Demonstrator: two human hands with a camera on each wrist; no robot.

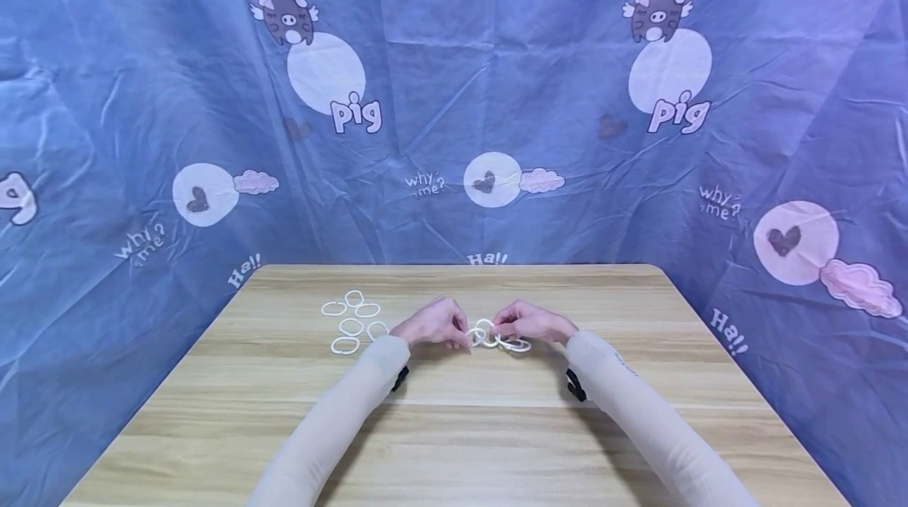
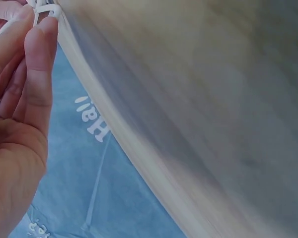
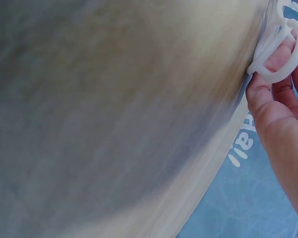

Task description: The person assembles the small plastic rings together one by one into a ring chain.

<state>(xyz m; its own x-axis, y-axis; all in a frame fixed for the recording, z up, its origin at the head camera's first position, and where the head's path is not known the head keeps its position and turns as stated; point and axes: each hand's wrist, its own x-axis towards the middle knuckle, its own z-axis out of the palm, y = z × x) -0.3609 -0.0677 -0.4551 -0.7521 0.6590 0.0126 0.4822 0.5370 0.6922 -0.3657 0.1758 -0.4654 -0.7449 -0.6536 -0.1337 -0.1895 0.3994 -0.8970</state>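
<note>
Together, two hands are working at a wood-grain table (image 1: 454,436): the left hand (image 1: 436,324) is pinching one end of a cluster of white rings (image 1: 486,322) between thumb and fingers, while the right hand (image 1: 528,322) is gripping the other side. The cluster, seemingly interlinked, is lying between and beneath the fingertips. Six loose rings (image 1: 345,353) are resting near the left forearm. Judging by their slim, smooth look, the rings are probably weighing little, staying stiff with perhaps a slight spring; a slick surface could be making a fingertip pinch on the outer rim the surest hold.
</note>
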